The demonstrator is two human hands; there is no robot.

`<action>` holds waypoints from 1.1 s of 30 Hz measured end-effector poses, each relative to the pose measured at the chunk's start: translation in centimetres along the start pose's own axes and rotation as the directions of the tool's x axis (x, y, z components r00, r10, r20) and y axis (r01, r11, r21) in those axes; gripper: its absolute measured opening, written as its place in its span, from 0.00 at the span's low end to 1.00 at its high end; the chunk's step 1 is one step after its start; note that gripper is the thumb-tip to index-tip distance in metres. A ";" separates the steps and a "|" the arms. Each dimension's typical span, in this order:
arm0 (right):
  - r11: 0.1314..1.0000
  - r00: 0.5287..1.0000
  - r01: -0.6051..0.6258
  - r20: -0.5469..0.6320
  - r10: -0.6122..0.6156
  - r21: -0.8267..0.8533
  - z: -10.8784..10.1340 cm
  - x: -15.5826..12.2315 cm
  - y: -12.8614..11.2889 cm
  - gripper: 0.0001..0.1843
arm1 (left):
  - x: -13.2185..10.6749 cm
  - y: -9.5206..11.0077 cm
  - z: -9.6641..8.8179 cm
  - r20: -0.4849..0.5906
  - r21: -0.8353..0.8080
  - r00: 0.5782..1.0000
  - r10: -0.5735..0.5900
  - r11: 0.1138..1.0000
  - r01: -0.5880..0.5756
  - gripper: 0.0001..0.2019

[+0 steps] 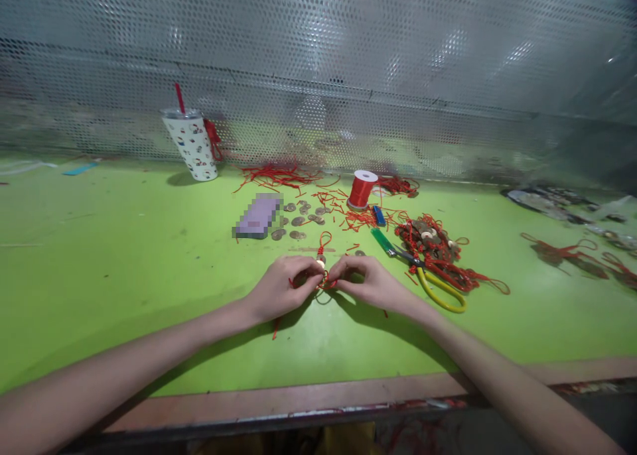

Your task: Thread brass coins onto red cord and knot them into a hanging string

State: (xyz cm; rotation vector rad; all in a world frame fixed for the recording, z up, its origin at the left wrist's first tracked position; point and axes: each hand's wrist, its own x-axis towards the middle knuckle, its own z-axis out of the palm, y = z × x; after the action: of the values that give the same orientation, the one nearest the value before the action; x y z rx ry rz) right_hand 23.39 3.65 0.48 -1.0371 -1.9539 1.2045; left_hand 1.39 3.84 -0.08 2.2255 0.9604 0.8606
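Observation:
Close together over the green table, my left hand (291, 286) and my right hand (365, 282) both pinch a red knotted cord (325, 243). Its loop points away from me, and a pale round bead or coin sits on it between my fingertips. A loose red end trails below my left hand, and another short end shows under my right. My fingers hide the knot itself. Beyond my hands lie several loose coins (298, 221). Right of my right hand are yellow-handled scissors (442, 292), beside a pile of red-corded coins (430, 239).
A red thread spool (362, 191) stands among red cord scraps (279, 175). A blue lighter (379, 215) and a green one (382, 241) lie near it. A purple phone-like block (259, 216) lies left of the coins. A patterned tumbler (192, 143) stands before the perforated metal screen (308, 64).

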 end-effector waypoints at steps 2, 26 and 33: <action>1.000 1.000 0.020 -0.009 -0.020 0.004 0.0 0.0 0.1 0.03 | 0.0 0.0 0.0 0.015 0.030 1.000 0.018 0.999 -0.018 0.08; 0.992 0.996 0.087 0.031 -0.085 -0.086 -0.4 0.0 -0.3 0.07 | -0.7 0.1 0.3 -0.074 0.330 0.962 0.264 0.916 -0.226 0.06; 0.977 0.994 0.111 0.003 -0.112 -0.184 0.2 0.3 0.2 0.05 | -0.8 0.3 0.5 -0.056 0.433 0.920 0.387 0.840 -0.327 0.07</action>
State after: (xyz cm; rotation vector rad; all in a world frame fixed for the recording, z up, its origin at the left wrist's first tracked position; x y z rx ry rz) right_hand 23.15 3.89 0.29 -1.0060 -2.1186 0.9724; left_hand 1.39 2.91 -0.47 2.8092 0.8622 1.0702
